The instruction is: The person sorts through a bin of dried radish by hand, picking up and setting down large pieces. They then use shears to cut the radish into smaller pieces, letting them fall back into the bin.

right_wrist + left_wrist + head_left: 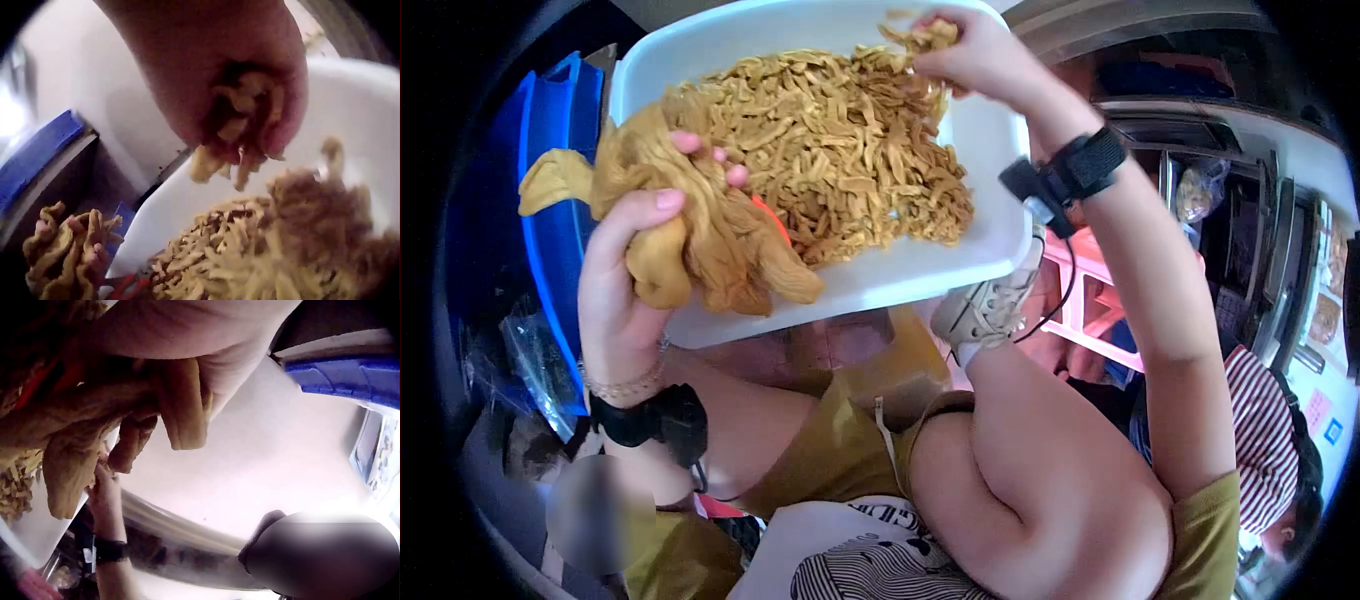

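My left hand (635,240) grips a bunch of long, limp brown pieces (730,240) over the left side of a white tub (920,275). Something red-orange (771,218) shows beside that bunch, partly hidden by it. Cut brown strips (830,140) are heaped in the tub. At the tub's far right, my right hand (980,60) holds a small clump of strips (935,38) above the heap; in the right wrist view the fingers curl round these strips (240,125). In the left wrist view, thick folded ends (181,406) hang out of the left hand.
A blue crate (550,250) stands left of the tub. Below the tub are bent legs and a shoe (990,310). A pink plastic stool (1095,290) is at the right, with shelves behind it. Another person in a striped top (1265,440) is at the right edge.
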The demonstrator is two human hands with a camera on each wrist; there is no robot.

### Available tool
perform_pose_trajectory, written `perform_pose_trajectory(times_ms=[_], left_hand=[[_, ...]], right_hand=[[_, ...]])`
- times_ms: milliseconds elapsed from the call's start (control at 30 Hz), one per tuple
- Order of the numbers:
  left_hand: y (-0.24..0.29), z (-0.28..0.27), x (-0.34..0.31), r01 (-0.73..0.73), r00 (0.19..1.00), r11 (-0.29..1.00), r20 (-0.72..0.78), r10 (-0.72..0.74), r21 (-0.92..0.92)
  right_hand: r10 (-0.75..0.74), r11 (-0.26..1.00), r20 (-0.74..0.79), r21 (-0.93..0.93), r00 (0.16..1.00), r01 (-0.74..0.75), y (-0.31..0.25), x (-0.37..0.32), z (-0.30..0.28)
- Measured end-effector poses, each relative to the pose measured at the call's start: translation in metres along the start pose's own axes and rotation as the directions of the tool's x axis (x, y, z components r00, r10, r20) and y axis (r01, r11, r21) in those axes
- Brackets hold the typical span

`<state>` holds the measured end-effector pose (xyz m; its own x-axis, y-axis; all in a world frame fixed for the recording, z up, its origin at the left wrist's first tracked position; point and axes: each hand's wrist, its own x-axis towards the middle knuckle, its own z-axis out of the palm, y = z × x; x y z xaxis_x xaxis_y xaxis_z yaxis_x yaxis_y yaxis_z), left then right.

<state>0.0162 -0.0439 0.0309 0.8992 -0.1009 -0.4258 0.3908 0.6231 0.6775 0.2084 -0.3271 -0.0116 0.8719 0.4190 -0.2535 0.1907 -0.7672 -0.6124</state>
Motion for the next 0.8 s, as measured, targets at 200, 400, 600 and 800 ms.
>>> perform_pose_trajectory(times_ms=[200, 400, 600, 800], left_hand=[[0.0, 0.004, 0.001, 0.02, 1.0, 1.0, 0.0, -0.02, -0.017], [-0.003, 0.001, 0.002, 0.028, 1.0, 1.0, 0.013, -0.028, -0.013], [-0.009, 0.002, 0.008, 0.027, 0.998, 0.999, 0.053, -0.029, 0.041], [-0.011, 0.004, 0.006, 0.038, 0.999, 0.997, 0.01, -0.039, 0.067]], right_hand=[[0.123, 0.814, 0.346, -0.571, 0.93, 0.105, -0.035, -0.029, 0.004], [0.179, 0.699, 0.473, -0.678, 0.863, 0.227, 0.0, -0.089, 0.074], [0.036, 0.793, 0.443, -0.559, 0.896, 0.244, 0.015, -0.064, 0.069], [0.158, 0.987, 0.138, -0.057, 0.978, -0.151, 0.027, -0.021, 0.053]])
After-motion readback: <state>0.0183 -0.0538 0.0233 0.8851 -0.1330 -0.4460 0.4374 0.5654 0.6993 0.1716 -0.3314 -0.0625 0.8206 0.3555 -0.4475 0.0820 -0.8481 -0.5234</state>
